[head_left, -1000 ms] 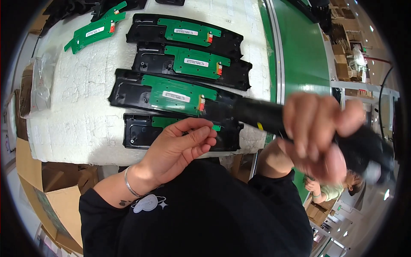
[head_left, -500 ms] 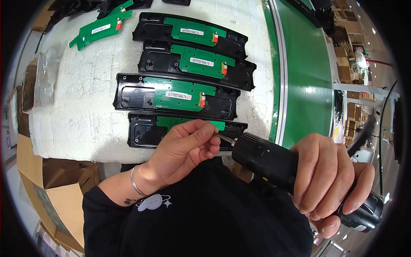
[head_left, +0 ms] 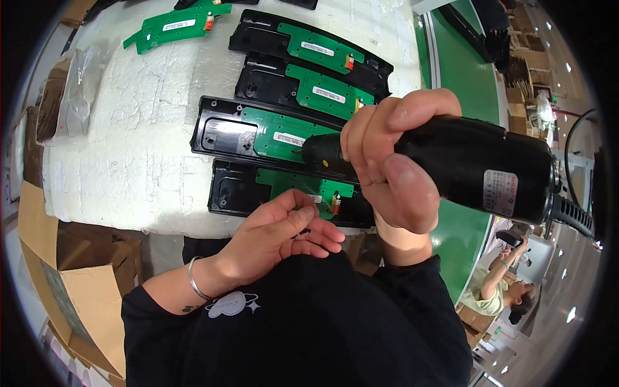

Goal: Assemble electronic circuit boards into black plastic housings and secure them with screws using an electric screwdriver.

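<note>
Four black trays lie in a row on the white foam pad (head_left: 129, 129), each carrying a green board. The nearest tray (head_left: 235, 190) sits at the pad's near edge, its board (head_left: 303, 184) partly hidden by fingers; the second tray (head_left: 219, 132) lies just beyond it, touching or nearly so.

Right hand (head_left: 393, 161) — wrapped tight round a black driver (head_left: 477, 164), held nearly level above the trays, its nose (head_left: 319, 151) over the second tray's board (head_left: 277, 135). Whether the tip touches the board cannot be told.

Left hand (head_left: 284, 229) — palm up, fingers loosely curled, at the near edge of the nearest tray; something small and dark sits at the fingertips, too small to identify. A metal bracelet (head_left: 193, 287) circles the wrist.

One loose board (head_left: 177, 26) lies at the pad's far left. A cardboard box (head_left: 77, 284) stands below the pad, a green belt (head_left: 464, 71) runs to the right.
</note>
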